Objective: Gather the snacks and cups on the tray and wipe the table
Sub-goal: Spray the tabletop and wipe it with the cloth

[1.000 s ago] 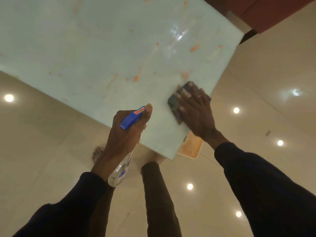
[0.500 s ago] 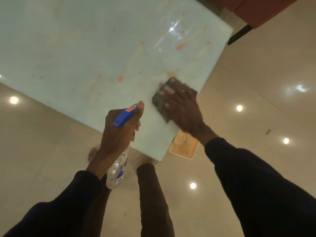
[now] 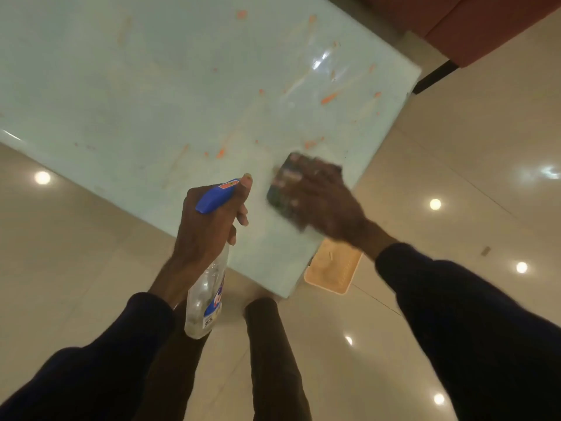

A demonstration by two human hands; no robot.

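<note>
A pale green glass table [image 3: 151, 86] fills the upper left, streaked with orange smears [image 3: 329, 98]. My right hand [image 3: 321, 199] lies flat, fingers spread, pressing a dark cloth [image 3: 277, 196] onto the table near its front corner; the hand is motion-blurred. My left hand [image 3: 206, 232] grips a clear spray bottle [image 3: 206, 302] by its blue trigger head [image 3: 214, 196], held above the table's near edge just left of the cloth. No snacks or cups are in view.
A peach-coloured tray [image 3: 334, 268] shows on the floor below the table's front corner. A reddish-brown seat [image 3: 485, 25] stands at the top right. Glossy beige floor tiles [image 3: 455, 147] with light reflections surround the table. My legs [image 3: 273, 360] stand at the table corner.
My right hand has slid the cloth leftward and toward me across the table, closer to the spray bottle. My left hand holds the bottle in much the same place.
</note>
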